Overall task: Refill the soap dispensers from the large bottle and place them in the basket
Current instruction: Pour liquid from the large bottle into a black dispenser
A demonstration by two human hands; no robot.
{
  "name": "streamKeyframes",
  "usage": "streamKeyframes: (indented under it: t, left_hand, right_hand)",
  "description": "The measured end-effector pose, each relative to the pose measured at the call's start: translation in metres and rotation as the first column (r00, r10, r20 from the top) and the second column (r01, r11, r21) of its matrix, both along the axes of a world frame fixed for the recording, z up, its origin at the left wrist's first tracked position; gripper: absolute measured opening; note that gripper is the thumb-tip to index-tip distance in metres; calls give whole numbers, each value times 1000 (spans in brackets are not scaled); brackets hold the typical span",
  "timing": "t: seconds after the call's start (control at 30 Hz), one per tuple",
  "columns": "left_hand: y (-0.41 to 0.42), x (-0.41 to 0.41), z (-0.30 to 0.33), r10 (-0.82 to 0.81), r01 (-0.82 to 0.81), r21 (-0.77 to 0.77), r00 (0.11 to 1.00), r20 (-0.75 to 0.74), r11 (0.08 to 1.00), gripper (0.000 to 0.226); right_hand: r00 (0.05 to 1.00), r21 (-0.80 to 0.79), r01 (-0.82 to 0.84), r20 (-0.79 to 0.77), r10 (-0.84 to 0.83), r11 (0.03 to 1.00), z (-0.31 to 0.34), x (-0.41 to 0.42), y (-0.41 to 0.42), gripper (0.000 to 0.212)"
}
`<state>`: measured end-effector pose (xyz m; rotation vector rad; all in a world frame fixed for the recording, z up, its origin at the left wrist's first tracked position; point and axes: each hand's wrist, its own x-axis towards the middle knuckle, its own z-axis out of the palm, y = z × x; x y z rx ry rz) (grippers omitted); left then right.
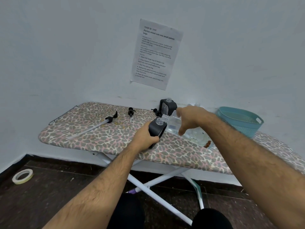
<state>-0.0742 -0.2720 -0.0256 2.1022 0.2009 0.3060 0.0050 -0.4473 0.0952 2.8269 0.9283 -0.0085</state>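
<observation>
The left hand (145, 136) gripped the dark dispenser (156, 129) on the ironing board (99, 138) while the right hand (191, 119) clasped the tilted large bottle (181, 129), whose mouth needed steady, slow alignment over the dispenser's neck.

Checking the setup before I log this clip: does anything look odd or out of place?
Yes. The sheet on the wall describes portioning mixed nuts into ziplock bags, not soap refilling. A roll of tape lies on the floor. No spill shows on the ironing board.
</observation>
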Motion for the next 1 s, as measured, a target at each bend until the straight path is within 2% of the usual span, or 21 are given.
streamKeyframes:
  t: [1.0]
  left_hand:
    - [0, -1, -1, 3, -3, -3, 1000, -8, 1000, 64]
  right_hand:
    - [1000, -41, 20, -22, -21, 999, 1, 1, 4, 79]
